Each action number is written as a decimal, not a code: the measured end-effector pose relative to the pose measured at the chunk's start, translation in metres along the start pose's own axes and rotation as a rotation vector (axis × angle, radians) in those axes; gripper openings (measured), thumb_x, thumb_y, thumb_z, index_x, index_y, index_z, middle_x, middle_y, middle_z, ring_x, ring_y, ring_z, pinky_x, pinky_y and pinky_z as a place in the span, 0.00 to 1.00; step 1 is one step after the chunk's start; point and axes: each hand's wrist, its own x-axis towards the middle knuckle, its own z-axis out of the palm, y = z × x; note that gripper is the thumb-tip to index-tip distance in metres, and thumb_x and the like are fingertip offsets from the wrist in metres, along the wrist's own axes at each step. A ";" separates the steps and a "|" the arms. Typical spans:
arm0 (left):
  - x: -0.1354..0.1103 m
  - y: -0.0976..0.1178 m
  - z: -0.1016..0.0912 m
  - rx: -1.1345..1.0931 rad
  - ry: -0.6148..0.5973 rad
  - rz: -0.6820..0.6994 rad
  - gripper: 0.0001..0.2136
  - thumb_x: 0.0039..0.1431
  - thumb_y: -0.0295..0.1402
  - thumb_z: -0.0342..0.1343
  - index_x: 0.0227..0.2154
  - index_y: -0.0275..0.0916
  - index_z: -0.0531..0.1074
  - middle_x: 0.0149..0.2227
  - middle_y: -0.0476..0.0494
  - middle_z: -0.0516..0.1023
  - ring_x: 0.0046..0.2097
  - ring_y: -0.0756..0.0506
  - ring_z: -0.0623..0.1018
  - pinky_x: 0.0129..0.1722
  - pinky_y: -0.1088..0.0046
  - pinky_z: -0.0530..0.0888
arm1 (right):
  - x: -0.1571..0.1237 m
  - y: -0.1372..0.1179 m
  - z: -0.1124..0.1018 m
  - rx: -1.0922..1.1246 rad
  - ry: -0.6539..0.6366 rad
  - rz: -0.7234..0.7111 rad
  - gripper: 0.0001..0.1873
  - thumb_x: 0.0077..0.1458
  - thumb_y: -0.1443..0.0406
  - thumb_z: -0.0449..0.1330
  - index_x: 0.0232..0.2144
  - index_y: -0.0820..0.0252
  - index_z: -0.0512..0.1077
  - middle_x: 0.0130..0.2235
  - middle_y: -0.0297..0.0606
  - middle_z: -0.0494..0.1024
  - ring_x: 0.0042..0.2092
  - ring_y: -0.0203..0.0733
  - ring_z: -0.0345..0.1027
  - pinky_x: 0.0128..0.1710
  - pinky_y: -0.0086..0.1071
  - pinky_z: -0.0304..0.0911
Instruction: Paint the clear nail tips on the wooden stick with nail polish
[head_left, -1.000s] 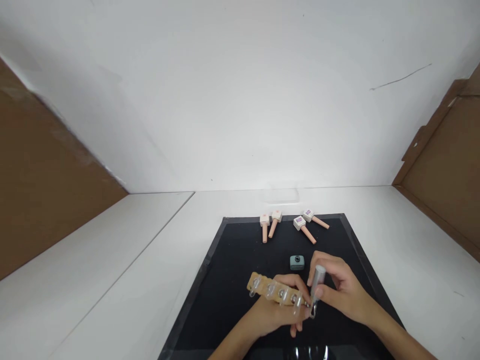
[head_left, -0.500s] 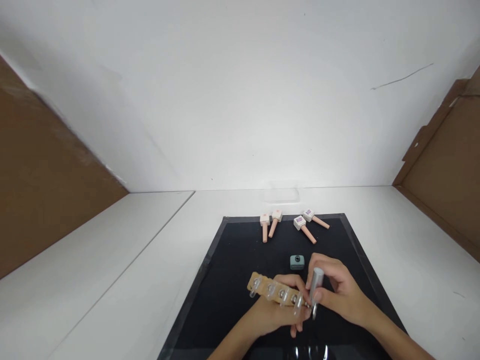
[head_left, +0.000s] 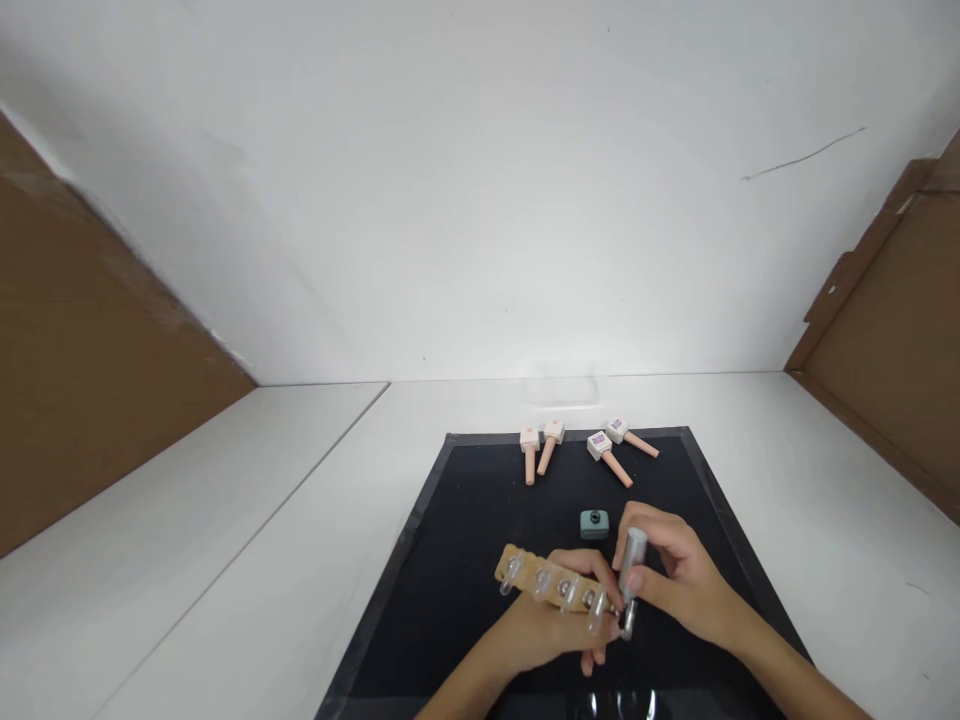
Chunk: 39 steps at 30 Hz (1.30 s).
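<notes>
My left hand [head_left: 559,622] is closed on a tan strip [head_left: 536,578] that carries clear false nail tips [head_left: 568,592] on round metal mounts. At the strip's right end is a shiny nail tip [head_left: 628,622], close to my left fingertips. My right hand [head_left: 679,570] pinches a silver nail polish brush cap [head_left: 634,553], tilted with its lower end at that tip. Whether the bristles touch the nail cannot be made out. Just beyond my hands stands a small teal bottle [head_left: 594,532], uncapped, with its dark neck opening showing.
Two white bottles with peach caps [head_left: 529,440] lie at the mat's back edge, and two more with purple labels [head_left: 600,446] lie to their right. A clear tray [head_left: 564,390] sits behind the black mat [head_left: 465,540]. Clear shiny objects [head_left: 615,704] are at the front edge.
My right hand has raised the silver brush cap slightly, showing more of the shiny nail tip beneath it. My left hand and the strip hold still.
</notes>
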 end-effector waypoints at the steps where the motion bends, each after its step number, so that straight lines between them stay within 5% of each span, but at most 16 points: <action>1: 0.000 0.000 0.000 0.002 0.001 -0.004 0.16 0.35 0.37 0.69 0.22 0.33 0.70 0.16 0.54 0.70 0.15 0.56 0.69 0.13 0.85 0.68 | 0.000 0.000 0.000 0.001 0.001 0.001 0.24 0.55 0.48 0.54 0.21 0.61 0.68 0.23 0.31 0.60 0.25 0.36 0.55 0.24 0.30 0.52; 39: -0.001 0.000 0.000 -0.008 0.009 -0.035 0.17 0.33 0.37 0.70 0.21 0.32 0.69 0.15 0.53 0.70 0.15 0.56 0.70 0.12 0.85 0.68 | 0.000 0.003 -0.006 -0.003 0.052 0.029 0.23 0.55 0.48 0.54 0.22 0.61 0.68 0.23 0.32 0.62 0.25 0.35 0.56 0.23 0.29 0.52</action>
